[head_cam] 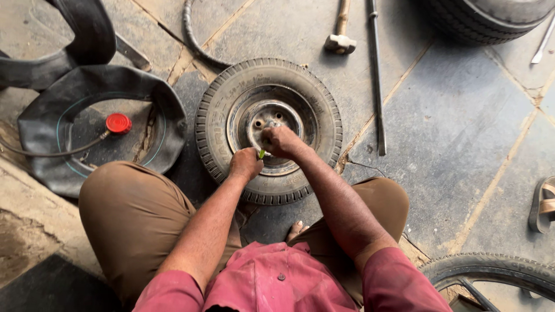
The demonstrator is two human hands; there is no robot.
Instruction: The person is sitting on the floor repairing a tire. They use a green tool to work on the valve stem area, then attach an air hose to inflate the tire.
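pink shirt fabric (277,286) is filling the bottom of the head view, with brown-trousered knees (130,211) spreading to either side as the person is squatting over a small wheel (269,130) that is lying flat on the stone-tiled floor (457,133). left hand (245,164) is resting on the near edge of the metal rim, fingers curling together around a small green piece (262,153), though how firmly it is pinching cannot be told. right hand (280,140) is sitting just beside it over the hub, fingers closing down on something hidden beneath them. a black inner tube (101,124) is lying to the left of the wheel, a red cap (118,123) on a hose resting inside its loop. a hammer (341,32) and a long metal bar (377,75) are lying beyond the wheel, well apart from the hands.
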